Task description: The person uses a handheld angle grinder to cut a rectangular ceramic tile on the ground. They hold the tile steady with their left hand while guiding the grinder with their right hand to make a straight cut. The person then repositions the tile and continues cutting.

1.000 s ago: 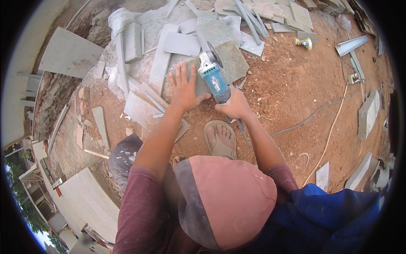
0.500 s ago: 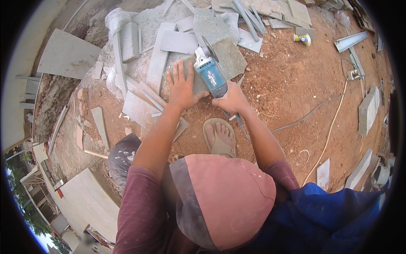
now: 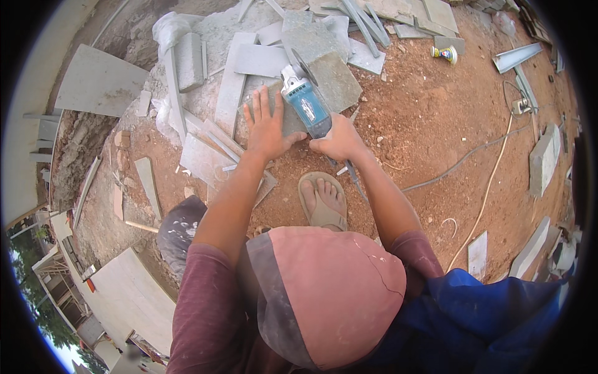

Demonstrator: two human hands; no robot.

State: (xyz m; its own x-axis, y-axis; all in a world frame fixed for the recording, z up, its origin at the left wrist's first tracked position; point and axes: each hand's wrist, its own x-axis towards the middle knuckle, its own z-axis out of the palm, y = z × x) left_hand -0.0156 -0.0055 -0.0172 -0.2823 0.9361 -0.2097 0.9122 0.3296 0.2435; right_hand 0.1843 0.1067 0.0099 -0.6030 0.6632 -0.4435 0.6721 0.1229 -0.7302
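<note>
Grinder (image 3: pixel 306 107): one, right hand (image 3: pixel 339 142) | slab (image 3: pixel 274 115): one, left hand (image 3: pixel 266 128)

A sandalled foot (image 3: pixel 322 199) rests on red dirt (image 3: pixel 436 118), toes toward a heap of grey stone offcuts (image 3: pixel 367 19). A large grey slab (image 3: pixel 99 81) lies well apart at the upper left, beside a long grey strip (image 3: pixel 230 84) and a white plastic bag (image 3: pixel 171 28). A black cable (image 3: pixel 461 161) and a pale cord (image 3: pixel 489 187) cross the dirt to the right. A small yellow can (image 3: pixel 445 53) lies near the offcuts. A thin slab (image 3: pixel 543 159) lies at the right.
</note>
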